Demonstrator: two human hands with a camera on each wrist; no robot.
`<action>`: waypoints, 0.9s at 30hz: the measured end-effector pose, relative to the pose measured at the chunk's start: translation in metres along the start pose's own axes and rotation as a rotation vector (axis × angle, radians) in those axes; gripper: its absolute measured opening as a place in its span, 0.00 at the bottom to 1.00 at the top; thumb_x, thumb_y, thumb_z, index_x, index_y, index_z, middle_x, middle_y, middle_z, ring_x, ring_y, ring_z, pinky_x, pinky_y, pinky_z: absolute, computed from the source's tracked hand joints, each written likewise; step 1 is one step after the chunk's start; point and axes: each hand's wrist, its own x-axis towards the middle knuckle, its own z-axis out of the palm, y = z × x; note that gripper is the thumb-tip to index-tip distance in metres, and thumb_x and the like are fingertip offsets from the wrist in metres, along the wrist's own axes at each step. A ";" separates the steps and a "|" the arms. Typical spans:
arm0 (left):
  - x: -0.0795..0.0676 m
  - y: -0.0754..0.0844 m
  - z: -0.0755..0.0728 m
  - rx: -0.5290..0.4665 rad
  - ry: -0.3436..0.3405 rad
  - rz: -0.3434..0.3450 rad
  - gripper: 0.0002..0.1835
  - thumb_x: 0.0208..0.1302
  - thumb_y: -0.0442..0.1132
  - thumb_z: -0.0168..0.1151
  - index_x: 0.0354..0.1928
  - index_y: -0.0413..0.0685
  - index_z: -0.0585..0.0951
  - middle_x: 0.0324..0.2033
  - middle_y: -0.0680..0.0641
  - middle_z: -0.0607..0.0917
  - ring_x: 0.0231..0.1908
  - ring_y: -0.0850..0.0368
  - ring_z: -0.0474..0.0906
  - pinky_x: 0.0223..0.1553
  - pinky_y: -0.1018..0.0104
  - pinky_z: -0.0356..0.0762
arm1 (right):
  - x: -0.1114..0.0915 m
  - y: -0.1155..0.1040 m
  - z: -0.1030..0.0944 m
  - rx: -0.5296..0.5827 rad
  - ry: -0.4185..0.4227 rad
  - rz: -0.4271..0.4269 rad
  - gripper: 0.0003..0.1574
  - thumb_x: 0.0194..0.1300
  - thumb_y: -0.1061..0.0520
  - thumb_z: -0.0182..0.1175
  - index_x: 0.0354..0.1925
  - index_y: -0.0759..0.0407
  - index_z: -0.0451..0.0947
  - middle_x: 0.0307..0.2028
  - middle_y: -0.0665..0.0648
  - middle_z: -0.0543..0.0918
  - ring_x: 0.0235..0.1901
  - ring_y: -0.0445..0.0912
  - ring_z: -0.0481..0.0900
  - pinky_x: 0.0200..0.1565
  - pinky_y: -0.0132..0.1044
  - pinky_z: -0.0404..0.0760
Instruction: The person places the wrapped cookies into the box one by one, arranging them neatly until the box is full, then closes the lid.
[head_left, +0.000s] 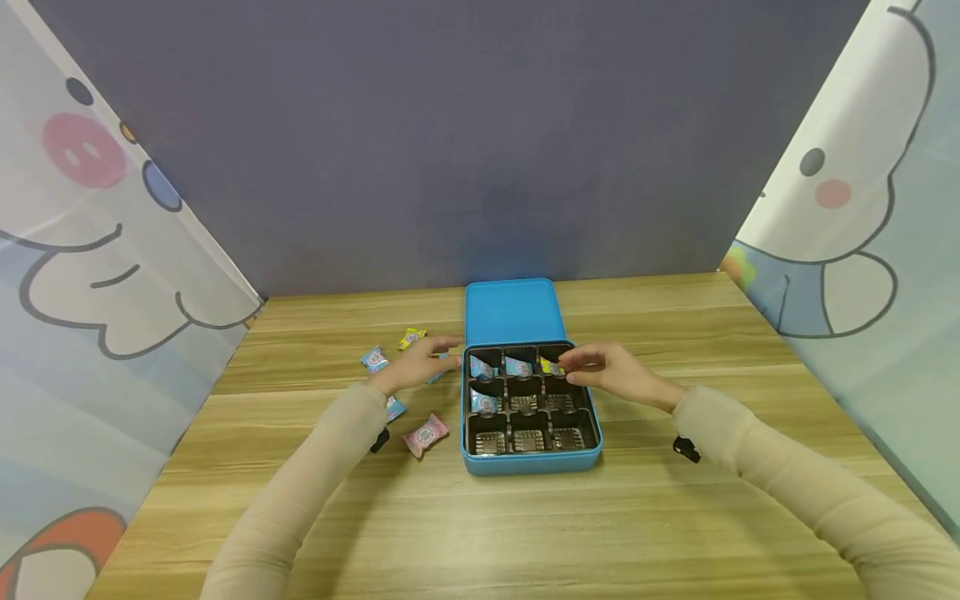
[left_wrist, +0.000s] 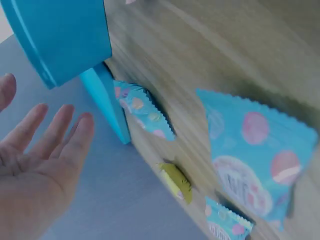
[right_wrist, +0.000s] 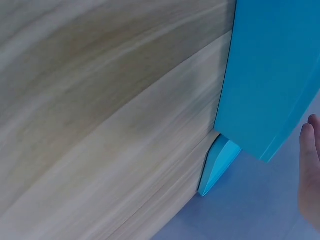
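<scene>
A blue tin box (head_left: pixel 532 463) with a black divided tray stands with its lid (head_left: pixel 513 311) laid back behind it. Several blue-wrapped candies (head_left: pixel 517 367) sit in compartments at the back and left. At the back right compartment my right hand (head_left: pixel 618 372) pinches the end of a yellow-wrapped candy (head_left: pixel 550 366) with thumb and fingertips. Only part of that hand shows in the right wrist view. My left hand (head_left: pixel 417 365) has its fingers extended toward the box's left edge, holding nothing; in the left wrist view its palm and spread fingers show.
Left of the box, loose candies lie on the wooden table (head_left: pixel 525 533): several blue ones (head_left: pixel 373 359), a yellow one (head_left: pixel 412 337) and a pink one (head_left: pixel 426 435). A dark grey panel (head_left: pixel 450 150) rises behind the table, with printed cartoon sheets (head_left: pixel 847 208) at both sides.
</scene>
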 end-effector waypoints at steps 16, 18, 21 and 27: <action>-0.044 0.007 0.008 -0.055 0.227 0.020 0.18 0.67 0.39 0.52 0.56 0.41 0.74 0.56 0.40 0.76 0.56 0.44 0.72 0.59 0.50 0.69 | 0.004 0.012 -0.015 -0.008 0.123 0.013 0.22 0.62 0.58 0.59 0.53 0.68 0.74 0.52 0.66 0.77 0.52 0.58 0.76 0.51 0.44 0.79; -0.047 0.010 0.008 -0.081 0.231 0.008 0.17 0.67 0.39 0.52 0.55 0.41 0.75 0.55 0.40 0.76 0.53 0.45 0.74 0.56 0.50 0.72 | 0.006 0.012 -0.018 0.003 0.137 0.008 0.21 0.62 0.60 0.58 0.53 0.69 0.73 0.52 0.68 0.76 0.52 0.60 0.75 0.50 0.44 0.79; -0.053 0.013 0.008 -0.106 0.233 -0.011 0.16 0.67 0.38 0.51 0.55 0.41 0.75 0.55 0.41 0.76 0.50 0.47 0.76 0.54 0.50 0.73 | 0.010 0.012 -0.021 0.020 0.158 0.020 0.21 0.63 0.62 0.57 0.53 0.70 0.72 0.52 0.69 0.76 0.53 0.61 0.74 0.51 0.44 0.79; -0.062 0.010 0.007 -0.126 0.227 0.004 0.18 0.67 0.40 0.51 0.54 0.39 0.75 0.54 0.43 0.77 0.52 0.47 0.75 0.55 0.51 0.73 | 0.018 0.018 -0.024 0.003 0.162 0.054 0.23 0.63 0.61 0.57 0.55 0.69 0.71 0.54 0.68 0.75 0.55 0.59 0.73 0.54 0.48 0.76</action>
